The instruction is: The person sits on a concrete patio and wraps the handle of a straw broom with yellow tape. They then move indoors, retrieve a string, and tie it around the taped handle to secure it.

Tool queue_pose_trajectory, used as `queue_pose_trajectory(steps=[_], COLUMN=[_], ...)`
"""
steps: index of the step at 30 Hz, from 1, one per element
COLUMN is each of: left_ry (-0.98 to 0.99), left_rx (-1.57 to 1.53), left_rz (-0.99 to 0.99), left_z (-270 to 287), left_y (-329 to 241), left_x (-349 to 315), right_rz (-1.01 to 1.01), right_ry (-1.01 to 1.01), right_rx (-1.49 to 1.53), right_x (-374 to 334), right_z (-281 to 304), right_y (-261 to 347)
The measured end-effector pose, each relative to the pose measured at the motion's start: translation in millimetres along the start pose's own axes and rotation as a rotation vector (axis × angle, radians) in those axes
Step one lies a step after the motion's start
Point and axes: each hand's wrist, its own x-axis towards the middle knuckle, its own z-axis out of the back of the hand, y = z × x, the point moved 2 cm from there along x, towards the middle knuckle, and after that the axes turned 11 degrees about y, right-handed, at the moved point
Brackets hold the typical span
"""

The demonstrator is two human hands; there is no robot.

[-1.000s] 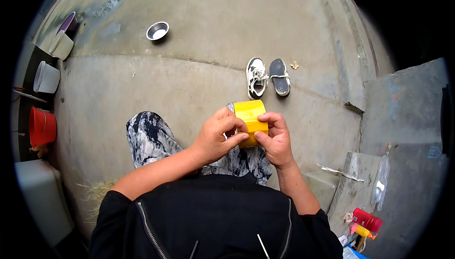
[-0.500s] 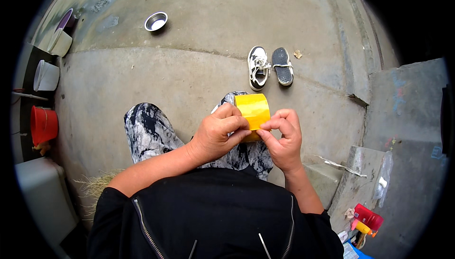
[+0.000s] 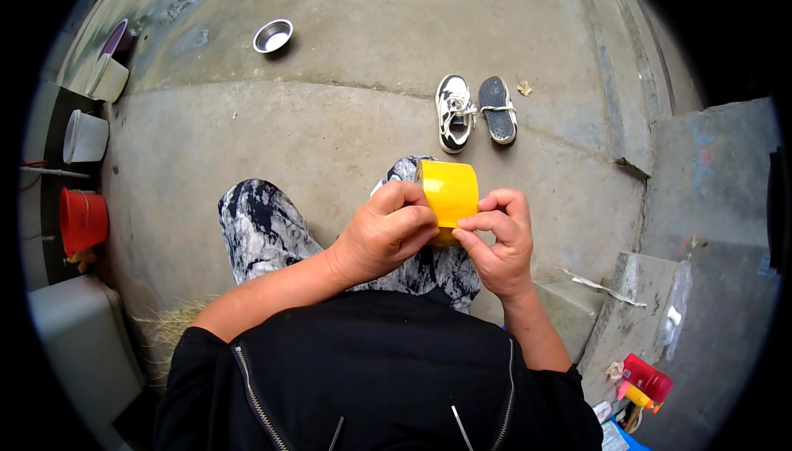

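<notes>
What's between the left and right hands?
In the head view, a yellow tape roll; the left hand grips its left side, the right hand its right.

The wide glossy yellow roll point(image 3: 449, 193) is hemmed in by the person's bare left grip point(image 3: 388, 223) and bare right grip point(image 3: 503, 242), leaving its far edge open to reach. Beyond it, a white-and-black laced shoe point(image 3: 451, 105) and a dark-soled overturned shoe point(image 3: 497, 98) stand in the way; grey concrete floor point(image 3: 346, 133) offers broad passage left of them, up to the round metal bowl point(image 3: 273, 36). A raised grey concrete slab point(image 3: 623, 319) obstructs the right.
</notes>
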Motion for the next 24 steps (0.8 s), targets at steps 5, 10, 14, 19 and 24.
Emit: queue_pose_trajectory(steps=[5,10,14,19,24], left_ry=[-0.009,-0.034,0.016,0.009,-0.014], left_rx=[-0.049,-0.198,-0.304,-0.374,-0.387], left_rz=[0.103,0.246,0.353,0.409,0.448], left_z=[1.8,-1.1,-3.1,-4.5,-6.3], left_y=[-4.8,-5.0,-5.9,-7.5,-9.9], left_x=[4.8,5.6,2.6,3.2,4.2], right_rz=[-0.2,-0.34,-0.407,-0.477,-0.505], right_ry=[-0.046,-0.063,-0.075,-0.076,-0.125], right_rx=[0.347,0.539,0.582,0.619,0.657], right_x=[-7.0,-9.2,-7.3,-6.6,-4.1], right_z=[-4.7,-9.8,-10.1,-10.3,-14.6], right_y=[-9.2,-5.7,-3.5,-2.0,4.3])
